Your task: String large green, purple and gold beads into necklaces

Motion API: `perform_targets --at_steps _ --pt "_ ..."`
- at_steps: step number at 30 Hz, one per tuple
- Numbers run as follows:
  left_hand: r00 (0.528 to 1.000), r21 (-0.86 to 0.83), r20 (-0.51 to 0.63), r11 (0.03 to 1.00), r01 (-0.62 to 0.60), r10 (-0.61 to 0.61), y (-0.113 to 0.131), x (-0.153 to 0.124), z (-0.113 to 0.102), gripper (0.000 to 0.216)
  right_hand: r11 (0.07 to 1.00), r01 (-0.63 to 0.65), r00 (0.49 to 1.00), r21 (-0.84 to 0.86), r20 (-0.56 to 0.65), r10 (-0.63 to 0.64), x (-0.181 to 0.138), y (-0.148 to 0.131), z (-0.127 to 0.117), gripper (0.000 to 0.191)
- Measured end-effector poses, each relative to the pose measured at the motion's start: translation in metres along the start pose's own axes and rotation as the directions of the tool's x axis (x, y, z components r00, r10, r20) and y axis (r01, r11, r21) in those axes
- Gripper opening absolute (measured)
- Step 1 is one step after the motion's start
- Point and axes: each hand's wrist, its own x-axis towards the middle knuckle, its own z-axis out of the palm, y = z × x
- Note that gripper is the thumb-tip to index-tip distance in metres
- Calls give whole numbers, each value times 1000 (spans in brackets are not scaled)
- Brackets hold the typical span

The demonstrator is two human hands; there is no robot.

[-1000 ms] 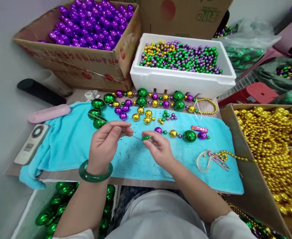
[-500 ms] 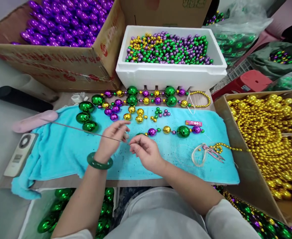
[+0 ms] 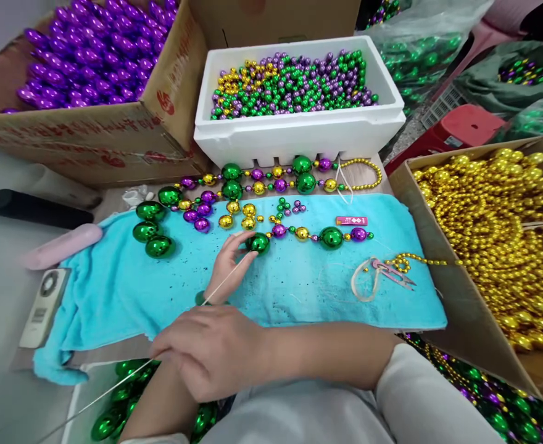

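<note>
My left hand [image 3: 229, 265] is closed around the large shiny green bead [image 3: 258, 244] at the left end of a short strand. That strand runs right in purple beads [image 3: 359, 234], gold beads [image 3: 302, 234] and another large green bead [image 3: 331, 238]. A pale cord [image 3: 227, 280] stretches from the held bead down to my right hand [image 3: 213, 348], whose fingers are closed on it. The right hand crosses over my left forearm, and the cord trails on past it to the lower left. Loose large green beads [image 3: 160, 246] lie left of my left hand.
A blue towel [image 3: 299, 290] covers the table. Pink snips [image 3: 394, 273] and a pink packet [image 3: 352, 221] lie on the right. Behind stand a foam box [image 3: 294, 132] of small beads and a carton [image 3: 68, 148] of purple ones; a carton [image 3: 442, 296] of gold strands is right.
My right hand has drawn the cord down and left, across my left forearm. My left hand has moved right onto the green bead. The view has shifted slightly.
</note>
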Motion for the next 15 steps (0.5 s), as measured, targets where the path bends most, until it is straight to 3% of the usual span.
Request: perform_targets --at_steps 6,12,15 --pt "996 -3 74 998 -57 57 -11 18 3 38 961 -123 980 248 -124 158 3 -17 -7 18" --pt "992 82 114 995 -64 55 -10 21 -8 40 845 -18 944 534 -269 191 -2 -23 -11 14" --pt "990 111 127 991 -72 58 -7 19 -10 39 803 -30 939 595 -259 226 0 -29 -11 15"
